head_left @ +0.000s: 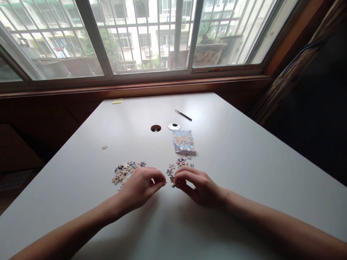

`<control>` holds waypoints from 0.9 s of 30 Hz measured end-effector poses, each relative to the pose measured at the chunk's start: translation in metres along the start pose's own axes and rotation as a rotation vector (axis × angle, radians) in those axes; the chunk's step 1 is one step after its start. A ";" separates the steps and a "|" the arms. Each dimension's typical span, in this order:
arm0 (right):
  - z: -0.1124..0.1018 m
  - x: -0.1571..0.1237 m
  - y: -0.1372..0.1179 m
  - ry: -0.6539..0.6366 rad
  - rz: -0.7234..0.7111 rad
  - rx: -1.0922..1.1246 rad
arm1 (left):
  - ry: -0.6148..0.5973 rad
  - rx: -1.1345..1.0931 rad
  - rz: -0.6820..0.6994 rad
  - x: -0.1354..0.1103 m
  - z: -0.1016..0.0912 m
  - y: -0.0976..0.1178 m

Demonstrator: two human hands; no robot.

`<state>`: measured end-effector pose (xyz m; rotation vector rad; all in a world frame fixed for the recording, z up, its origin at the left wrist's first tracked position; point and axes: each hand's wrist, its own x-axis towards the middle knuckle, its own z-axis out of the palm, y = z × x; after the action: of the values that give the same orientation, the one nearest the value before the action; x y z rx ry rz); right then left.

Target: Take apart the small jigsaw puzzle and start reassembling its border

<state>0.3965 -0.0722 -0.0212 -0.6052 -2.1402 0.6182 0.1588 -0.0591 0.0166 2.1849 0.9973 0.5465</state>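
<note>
My left hand (142,185) is pinched, with the small edge of a jigsaw piece (165,182) showing at its fingertips. Facing it across a narrow gap, my right hand (198,183) grips brownish jigsaw pieces (172,180), their plain backs partly in sight. Beyond my left wrist lies a loose pile of jigsaw pieces (124,171), many with the plain side up. A smaller group of colourful pieces (181,162) sits just past my right fingers, partly hidden by them. Behind that group a printed picture sheet (184,141) lies flat.
One stray jigsaw piece (104,147) rests on the left of the white table (237,158). Farther back are a round cable hole (155,128), its silvery cover (173,126), a black pen (183,115) and a yellow sticky note (117,101). Barred windows stand beyond the table.
</note>
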 end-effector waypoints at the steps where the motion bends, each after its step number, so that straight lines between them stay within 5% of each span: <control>1: 0.000 0.000 0.000 -0.002 0.000 0.000 | 0.009 0.002 -0.002 0.000 0.000 0.001; 27: -0.001 0.002 -0.001 0.020 0.000 -0.012 | -0.006 0.139 -0.041 0.001 0.000 -0.005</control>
<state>0.3961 -0.0715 -0.0189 -0.6151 -2.1270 0.5969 0.1572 -0.0560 0.0130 2.2801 1.1039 0.4642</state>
